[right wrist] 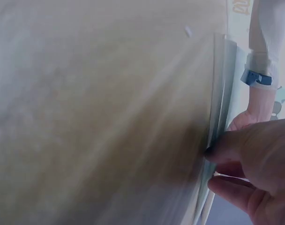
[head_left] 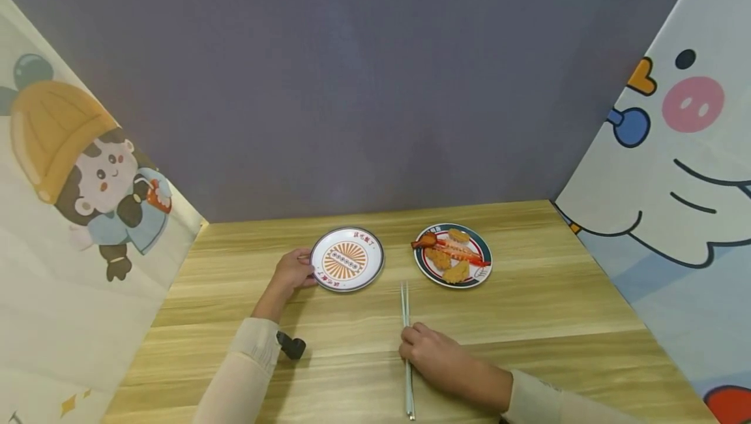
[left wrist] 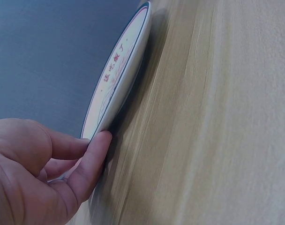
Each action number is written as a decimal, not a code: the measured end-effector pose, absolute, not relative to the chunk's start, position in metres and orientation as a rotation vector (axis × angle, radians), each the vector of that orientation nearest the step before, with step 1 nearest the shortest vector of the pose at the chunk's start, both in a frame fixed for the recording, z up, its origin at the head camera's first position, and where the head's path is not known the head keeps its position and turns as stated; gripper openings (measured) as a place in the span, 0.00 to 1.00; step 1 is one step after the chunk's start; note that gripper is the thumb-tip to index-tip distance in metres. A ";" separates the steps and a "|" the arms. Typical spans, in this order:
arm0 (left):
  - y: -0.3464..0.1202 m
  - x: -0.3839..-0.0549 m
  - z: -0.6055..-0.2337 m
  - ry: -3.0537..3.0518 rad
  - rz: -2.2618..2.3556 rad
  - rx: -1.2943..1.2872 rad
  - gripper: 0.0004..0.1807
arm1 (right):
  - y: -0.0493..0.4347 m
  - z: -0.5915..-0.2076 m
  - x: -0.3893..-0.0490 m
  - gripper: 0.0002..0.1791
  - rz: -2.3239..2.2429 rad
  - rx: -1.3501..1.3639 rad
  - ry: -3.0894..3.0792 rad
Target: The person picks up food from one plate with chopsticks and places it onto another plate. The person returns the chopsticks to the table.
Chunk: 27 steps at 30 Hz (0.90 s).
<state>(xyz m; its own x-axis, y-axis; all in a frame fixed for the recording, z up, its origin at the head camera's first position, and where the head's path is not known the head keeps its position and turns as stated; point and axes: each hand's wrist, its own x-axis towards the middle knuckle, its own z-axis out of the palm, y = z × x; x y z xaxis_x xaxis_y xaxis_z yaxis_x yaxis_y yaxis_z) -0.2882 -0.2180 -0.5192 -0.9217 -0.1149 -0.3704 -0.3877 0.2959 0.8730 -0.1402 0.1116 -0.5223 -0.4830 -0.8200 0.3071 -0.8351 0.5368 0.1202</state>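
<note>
My left hand (head_left: 294, 270) pinches the near-left rim of a white plate (head_left: 365, 259) with an orange sunburst print and red characters. In the left wrist view the thumb and fingers (left wrist: 93, 161) clasp that plate's edge close over the wooden surface. Toward the front, my right hand (head_left: 431, 353) grips a pair of pale metal chopsticks (head_left: 405, 306) around their middle, thin tips pointing away from me. The right wrist view has the chopsticks (right wrist: 221, 89) between thumb and fingertips, partly hidden by the hand. Right of the white plate lies a dark-rimmed plate (head_left: 418, 261) of food.
On the dark-rimmed plate are several fried golden pieces (head_left: 456, 272), a long red item (head_left: 463, 254) and a brown drumstick-like piece (head_left: 427, 240). A grey panel (head_left: 364, 98) stands behind the wooden table (head_left: 528, 306). Cartoon-printed walls (head_left: 64, 293) rise at both sides.
</note>
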 end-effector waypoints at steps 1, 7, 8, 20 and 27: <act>-0.218 -0.288 -0.519 2.327 1.670 -0.459 0.32 | 0.112 -0.522 -0.141 0.05 0.092 1.371 -2.482; -0.218 -0.287 -0.520 2.357 1.657 -0.425 0.31 | 0.116 -0.521 -0.145 0.06 0.201 1.383 -2.557; -0.218 -0.287 -0.520 2.361 1.657 -0.421 0.31 | 0.117 -0.521 -0.146 0.07 0.211 1.388 -2.556; -0.219 -0.287 -0.521 2.369 1.648 -0.441 0.30 | 0.119 -0.525 -0.149 0.08 0.216 1.421 -2.491; -0.222 -0.284 -0.522 2.550 1.465 -0.348 0.29 | 0.121 -0.524 -0.154 0.07 0.221 1.440 -2.475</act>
